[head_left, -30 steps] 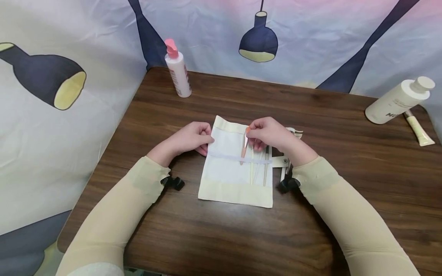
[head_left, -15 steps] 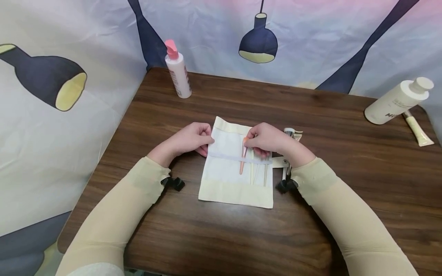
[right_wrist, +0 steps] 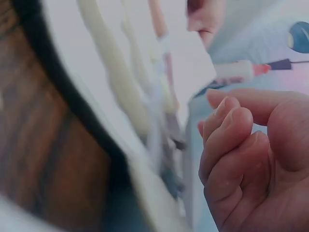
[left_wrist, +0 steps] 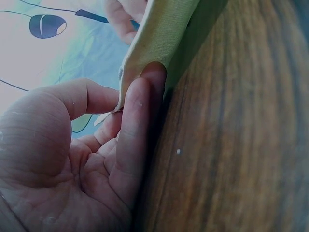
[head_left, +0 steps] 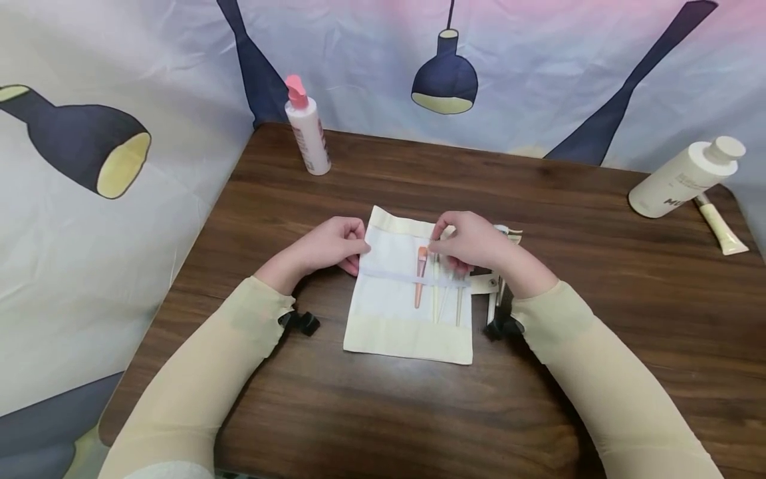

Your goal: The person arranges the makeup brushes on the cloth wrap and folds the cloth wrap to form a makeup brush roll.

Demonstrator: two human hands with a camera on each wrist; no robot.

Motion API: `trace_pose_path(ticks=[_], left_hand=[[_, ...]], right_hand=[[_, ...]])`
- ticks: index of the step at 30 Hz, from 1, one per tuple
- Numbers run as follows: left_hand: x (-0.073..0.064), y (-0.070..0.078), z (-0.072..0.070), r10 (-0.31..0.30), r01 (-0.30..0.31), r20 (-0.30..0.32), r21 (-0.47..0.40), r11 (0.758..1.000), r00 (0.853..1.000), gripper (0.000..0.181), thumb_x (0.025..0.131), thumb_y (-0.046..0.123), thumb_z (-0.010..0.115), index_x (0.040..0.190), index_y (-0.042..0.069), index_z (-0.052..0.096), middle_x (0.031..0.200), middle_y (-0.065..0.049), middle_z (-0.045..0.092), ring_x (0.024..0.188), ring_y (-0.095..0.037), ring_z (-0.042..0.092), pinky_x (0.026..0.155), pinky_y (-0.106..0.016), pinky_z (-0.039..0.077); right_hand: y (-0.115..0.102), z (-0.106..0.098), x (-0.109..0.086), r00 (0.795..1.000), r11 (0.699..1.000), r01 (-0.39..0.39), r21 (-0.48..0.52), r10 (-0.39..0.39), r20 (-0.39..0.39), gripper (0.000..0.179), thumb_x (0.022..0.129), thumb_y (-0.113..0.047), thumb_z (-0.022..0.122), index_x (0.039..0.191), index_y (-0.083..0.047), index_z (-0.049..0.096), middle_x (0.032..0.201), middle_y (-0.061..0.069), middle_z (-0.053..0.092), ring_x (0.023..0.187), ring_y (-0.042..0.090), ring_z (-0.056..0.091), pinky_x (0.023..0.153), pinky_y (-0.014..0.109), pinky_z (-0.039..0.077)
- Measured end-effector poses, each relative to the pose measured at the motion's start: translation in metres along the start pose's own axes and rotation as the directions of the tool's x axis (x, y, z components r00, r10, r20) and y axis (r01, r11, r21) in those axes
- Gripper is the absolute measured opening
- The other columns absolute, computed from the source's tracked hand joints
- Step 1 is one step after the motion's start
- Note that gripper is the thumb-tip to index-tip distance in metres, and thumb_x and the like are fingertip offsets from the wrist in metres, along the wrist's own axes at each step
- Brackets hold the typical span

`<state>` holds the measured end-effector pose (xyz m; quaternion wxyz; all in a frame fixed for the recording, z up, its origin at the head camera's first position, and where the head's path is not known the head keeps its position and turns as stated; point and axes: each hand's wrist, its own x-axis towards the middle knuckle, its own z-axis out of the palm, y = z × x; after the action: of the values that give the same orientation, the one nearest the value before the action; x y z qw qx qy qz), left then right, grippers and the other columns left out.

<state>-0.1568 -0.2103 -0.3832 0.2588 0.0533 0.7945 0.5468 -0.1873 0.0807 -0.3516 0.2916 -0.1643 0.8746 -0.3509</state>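
Observation:
A cream fabric brush roll (head_left: 407, 339) lies unfolded on the table. My left hand (head_left: 334, 243) pinches its left edge between thumb and fingers, which the left wrist view shows close up on the cloth (left_wrist: 154, 43). A makeup brush (head_left: 420, 279) with orange bristles sits under the pale elastic band (head_left: 389, 274), handle toward me. Several thinner brushes (head_left: 435, 303) stand to its right under the same band. My right hand (head_left: 473, 238) hovers just right of the orange bristles; in the right wrist view its loosely bent fingers (right_wrist: 224, 137) hold nothing.
A strap with a snap (head_left: 483, 285) sticks out from the roll's right side, beside more brush handles (head_left: 492, 307) partly behind my right wrist. A pink-capped bottle (head_left: 308, 136) stands back left. A white bottle (head_left: 682, 179) and a cream tube (head_left: 721, 226) are at far right.
The orange-bristled brush has slid toward me under the elastic band. My right hand has let go of it and moved slightly right. My left hand keeps its pinch on the roll.

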Motion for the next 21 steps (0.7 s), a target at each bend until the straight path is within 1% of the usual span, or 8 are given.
trace_pose_path(ticks=[4,6,8,11,14,17,21], left_hand=[[0.000,-0.004,0.001,0.013,-0.013,-0.010,0.001,1.000,1.000,0.014,0.098,0.006,0.060,0.091,0.000,0.050,0.074,-0.010,0.065,0.064,-0.022,0.070,0.065,-0.040,0.065],[0.000,-0.007,0.001,0.014,-0.014,-0.013,0.003,1.000,1.000,0.013,0.098,0.007,0.061,0.092,0.001,0.051,0.075,-0.011,0.066,0.064,-0.023,0.070,0.065,-0.040,0.065],[0.000,-0.005,0.000,0.011,-0.010,-0.012,0.010,1.000,1.000,0.013,0.098,0.007,0.061,0.092,0.000,0.051,0.076,-0.011,0.066,0.065,-0.023,0.070,0.066,-0.041,0.065],[0.000,-0.004,0.001,-0.010,0.010,-0.002,0.023,1.000,1.000,0.014,0.099,0.007,0.061,0.092,0.001,0.051,0.077,-0.010,0.065,0.066,-0.022,0.070,0.067,-0.040,0.065],[-0.001,-0.004,0.003,-0.007,0.007,-0.008,0.026,1.000,1.000,0.014,0.099,0.007,0.060,0.092,0.000,0.050,0.077,-0.011,0.065,0.065,-0.023,0.070,0.067,-0.040,0.065],[-0.002,-0.003,0.003,0.005,-0.005,-0.026,0.018,1.000,1.000,0.014,0.098,0.007,0.060,0.092,0.000,0.050,0.076,-0.011,0.064,0.064,-0.023,0.070,0.065,-0.040,0.065],[0.002,-0.001,0.003,-0.001,0.001,-0.017,0.026,1.000,1.000,0.015,0.099,0.008,0.060,0.093,0.000,0.050,0.075,-0.010,0.063,0.064,-0.023,0.070,0.065,-0.040,0.065]], right_hand=[[0.013,-0.016,-0.021,0.994,1.000,0.023,0.004,-0.022,-0.110,0.020,0.101,-0.026,0.065,0.110,-0.008,0.062,0.068,0.011,0.064,0.056,0.025,0.061,0.054,0.038,0.055],[0.023,-0.025,-0.032,0.988,1.000,0.011,0.010,-0.009,-0.156,0.020,0.101,-0.025,0.065,0.108,-0.006,0.063,0.070,0.011,0.064,0.058,0.025,0.060,0.055,0.039,0.055],[0.033,-0.036,-0.043,0.982,1.000,0.000,0.005,0.001,-0.191,0.020,0.101,-0.023,0.065,0.106,-0.004,0.064,0.073,0.011,0.064,0.059,0.024,0.060,0.056,0.039,0.056],[0.054,-0.046,-0.055,0.978,0.999,-0.033,-0.011,0.030,-0.206,0.020,0.101,-0.022,0.064,0.105,-0.002,0.063,0.075,0.010,0.066,0.062,0.022,0.062,0.056,0.035,0.055],[0.072,-0.049,-0.060,0.977,0.997,-0.063,-0.034,0.055,-0.205,0.019,0.101,-0.021,0.064,0.103,-0.002,0.063,0.078,0.009,0.067,0.064,0.021,0.062,0.056,0.033,0.056],[0.081,-0.050,-0.059,0.978,0.995,-0.073,-0.064,0.058,-0.200,0.018,0.100,-0.021,0.064,0.099,-0.003,0.062,0.075,0.010,0.066,0.062,0.022,0.062,0.056,0.033,0.056],[0.088,-0.050,-0.057,0.979,0.991,-0.072,-0.117,0.048,-0.197,0.018,0.098,-0.020,0.062,0.092,-0.004,0.062,0.069,0.009,0.064,0.056,0.020,0.061,0.054,0.033,0.055]])
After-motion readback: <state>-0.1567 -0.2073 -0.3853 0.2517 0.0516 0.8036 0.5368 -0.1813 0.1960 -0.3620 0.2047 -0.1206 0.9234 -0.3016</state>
